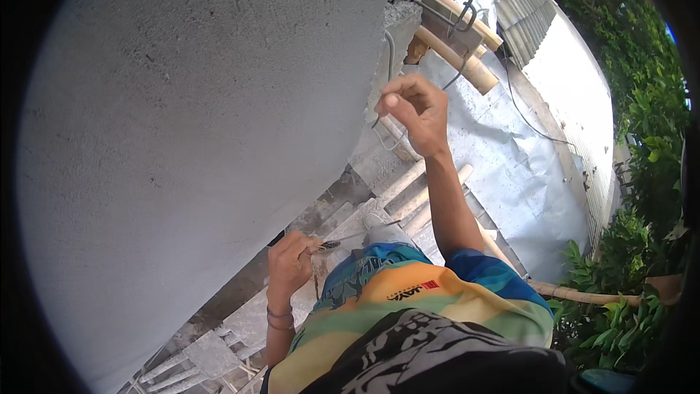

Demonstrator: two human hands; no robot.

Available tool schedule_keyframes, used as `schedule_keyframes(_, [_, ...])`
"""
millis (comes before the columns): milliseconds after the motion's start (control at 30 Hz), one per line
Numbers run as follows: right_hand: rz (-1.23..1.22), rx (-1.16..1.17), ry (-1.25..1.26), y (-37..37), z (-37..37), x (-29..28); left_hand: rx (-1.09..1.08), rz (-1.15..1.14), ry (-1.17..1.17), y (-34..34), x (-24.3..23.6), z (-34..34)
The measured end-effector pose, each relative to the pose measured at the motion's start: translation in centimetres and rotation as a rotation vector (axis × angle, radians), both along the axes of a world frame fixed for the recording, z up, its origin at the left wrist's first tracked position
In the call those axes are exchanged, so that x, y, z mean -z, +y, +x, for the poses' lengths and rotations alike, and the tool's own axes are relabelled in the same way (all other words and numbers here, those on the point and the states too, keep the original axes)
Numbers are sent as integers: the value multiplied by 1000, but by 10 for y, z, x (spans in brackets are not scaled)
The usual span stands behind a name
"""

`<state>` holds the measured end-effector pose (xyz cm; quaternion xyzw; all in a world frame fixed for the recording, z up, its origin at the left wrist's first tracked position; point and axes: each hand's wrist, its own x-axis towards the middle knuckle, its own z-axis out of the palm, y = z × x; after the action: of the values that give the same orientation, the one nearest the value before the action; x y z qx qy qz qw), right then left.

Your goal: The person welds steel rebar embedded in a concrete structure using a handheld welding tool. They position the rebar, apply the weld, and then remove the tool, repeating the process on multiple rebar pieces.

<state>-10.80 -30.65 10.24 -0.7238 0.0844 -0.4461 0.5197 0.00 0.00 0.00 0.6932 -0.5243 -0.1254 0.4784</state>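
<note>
My left hand [290, 261] is low in front of me, beside the wall's lower edge, with its fingers closed round a slim tool [357, 236]. A thin metal shaft points right from its dark, patterned part; its kind is unclear. Higher up, my right hand [417, 108] is raised at the edge of a grey plastered wall [211, 95]. Its fingers are curled in against the thumb, and what they grip, if anything, is hidden. A bent grey rod [391, 51] runs down the wall edge just above it. Thin wire [386, 142] curves below the fingers.
Bamboo poles [467, 69] and a hooked metal rod [469, 18] jut out beyond my right hand. More bamboo poles [401, 188] and dusty boards [211, 354] lie below. A silvery sheet [510, 168], corrugated roofing [510, 0] and leafy plants [649, 168] are on the right.
</note>
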Motion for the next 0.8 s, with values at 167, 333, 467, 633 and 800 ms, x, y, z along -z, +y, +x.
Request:
schedule_keyframes(167, [367,-300,651,16,-82,83,203,-30,9,-79,-12,-13])
schedule_keyframes(333, [273,-568,584,-4,-105,102,247,-113,73,-166,-20,-31])
schedule_keyframes(467, [176,-328,767,-22,-104,103,185,-130,173,-214,-31,-43])
schedule_keyframes(633, [194,-247,767,-66,-111,109,39,-88,467,-256,-29,-61])
schedule_keyframes(800, [132,-257,631,-98,-110,117,72,-219,276,-281,-2,-59])
